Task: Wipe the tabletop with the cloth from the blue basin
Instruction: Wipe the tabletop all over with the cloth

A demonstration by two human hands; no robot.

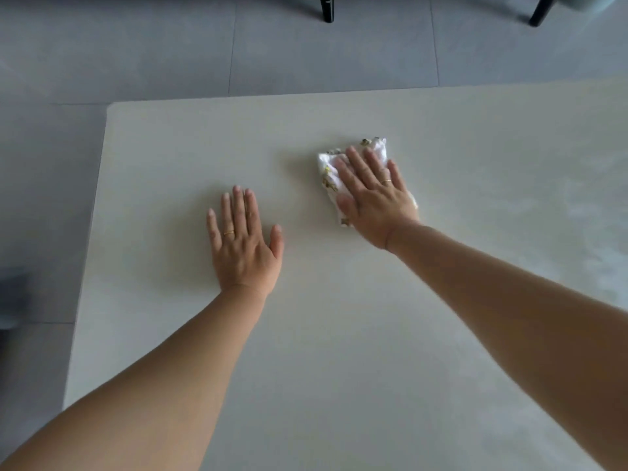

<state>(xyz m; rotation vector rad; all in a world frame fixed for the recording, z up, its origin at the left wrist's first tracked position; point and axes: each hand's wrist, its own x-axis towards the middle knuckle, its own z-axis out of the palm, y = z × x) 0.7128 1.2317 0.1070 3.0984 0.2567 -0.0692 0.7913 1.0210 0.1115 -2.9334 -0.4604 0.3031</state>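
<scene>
A folded white cloth [327,171] with small yellow-brown prints lies on the pale tabletop [339,334], a little right of centre and toward the far edge. My right hand [373,198] presses flat on top of the cloth, fingers spread, covering most of it. My left hand [243,246] rests palm down on the bare tabletop to the left of the cloth, fingers apart and holding nothing. Both hands wear a ring. The blue basin is not in view.
The table's far edge [272,96] and left edge [85,266] border a grey tiled floor [136,45]. Two dark chair legs [327,8] stand on the floor beyond the far edge. A dark blurred object [12,300] sits at the left margin.
</scene>
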